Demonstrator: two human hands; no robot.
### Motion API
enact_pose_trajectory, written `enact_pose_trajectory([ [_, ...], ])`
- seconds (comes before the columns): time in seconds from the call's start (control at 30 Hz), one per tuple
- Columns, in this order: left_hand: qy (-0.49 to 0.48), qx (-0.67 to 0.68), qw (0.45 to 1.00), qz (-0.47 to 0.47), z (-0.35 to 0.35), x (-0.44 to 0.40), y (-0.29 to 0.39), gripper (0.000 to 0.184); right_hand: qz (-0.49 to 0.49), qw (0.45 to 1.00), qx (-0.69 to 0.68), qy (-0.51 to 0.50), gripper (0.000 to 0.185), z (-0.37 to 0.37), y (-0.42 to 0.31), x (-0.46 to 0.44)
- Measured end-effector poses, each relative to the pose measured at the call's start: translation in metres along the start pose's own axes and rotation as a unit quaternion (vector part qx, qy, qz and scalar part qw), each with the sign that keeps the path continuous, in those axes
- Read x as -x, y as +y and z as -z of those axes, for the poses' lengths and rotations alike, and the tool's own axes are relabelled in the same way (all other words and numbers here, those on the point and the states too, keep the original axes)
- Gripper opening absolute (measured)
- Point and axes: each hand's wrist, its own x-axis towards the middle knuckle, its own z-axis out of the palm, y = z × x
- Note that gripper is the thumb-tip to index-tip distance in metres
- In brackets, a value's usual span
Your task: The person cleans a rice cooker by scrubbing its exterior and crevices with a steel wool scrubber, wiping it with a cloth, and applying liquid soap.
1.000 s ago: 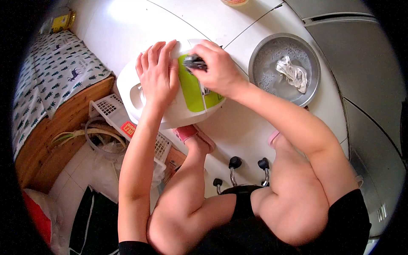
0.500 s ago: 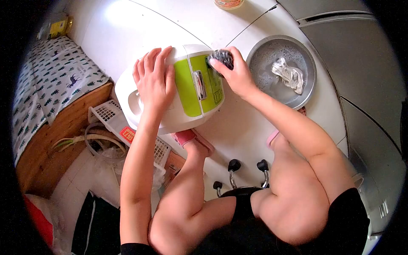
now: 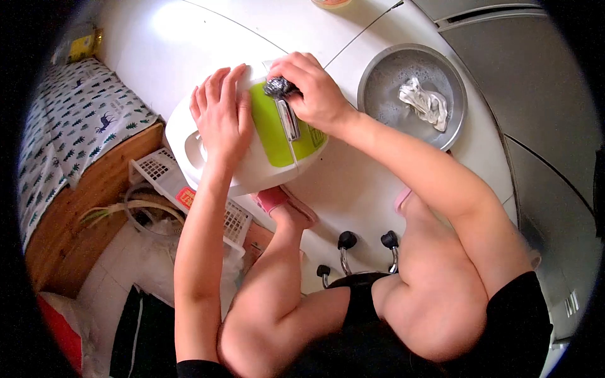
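A white rice cooker [image 3: 252,165] with a green front panel and a silver latch stands on the tiled floor. My left hand [image 3: 222,116] lies on its white lid with the fingers spread. My right hand [image 3: 318,94] is closed round a dark, shiny scouring pad [image 3: 279,87], which rests on the green panel near the upper end of the latch. To the right, a metal basin [image 3: 368,112] holds sudsy water and a crumpled whitish cloth [image 3: 423,104].
A white plastic basket [image 3: 237,222] and cables lie at the left beside a wooden box [image 3: 94,211] under a patterned cloth [image 3: 75,126]. Grey cabinet doors [image 3: 517,69] stand at the right. A wheeled stool [image 3: 346,240] is beneath me.
Over the last half second my right hand has moved left with the pad, from the panel's right edge back onto the green area. My left hand stays on the lid.
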Motion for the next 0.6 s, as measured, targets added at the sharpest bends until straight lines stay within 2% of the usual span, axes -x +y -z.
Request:
enact_pose_trajectory([
  [0.07, 0.001, -0.001, 1.000, 0.003, -0.001, 0.000, 0.000, 0.040, -0.003, 1.000, 0.028, 0.001, 0.028, 0.000, -0.003, -0.002],
  [0.1, 0.000, -0.001, 1.000, 0.003, 0.000, 0.001, 0.000, 0.039, 0.002, 0.999, 0.025, -0.020, 0.021, 0.002, -0.003, -0.001],
  [0.23, 0.002, -0.010, 1.000, -0.003, -0.001, 0.000, -0.002, 0.039, -0.023, 0.999, -0.001, -0.031, 0.018, 0.010, -0.007, 0.014],
  [0.33, 0.000, -0.007, 1.000, -0.002, 0.000, 0.000, -0.001, 0.039, 0.001, 0.998, 0.057, -0.037, 0.024, 0.005, -0.005, 0.001],
  [0.47, -0.006, -0.006, 1.000, 0.004, -0.001, 0.000, 0.001, 0.039, 0.013, 0.998, 0.044, -0.050, 0.024, 0.010, -0.001, 0.002],
  [0.57, -0.007, -0.015, 1.000, 0.003, 0.000, 0.000, -0.002, 0.039, -0.072, 0.993, 0.070, -0.066, 0.024, 0.022, 0.022, 0.021],
  [0.6, -0.006, -0.018, 1.000, 0.003, 0.000, -0.001, -0.001, 0.040, -0.068, 0.994, 0.063, -0.061, 0.024, 0.022, 0.020, 0.018],
])
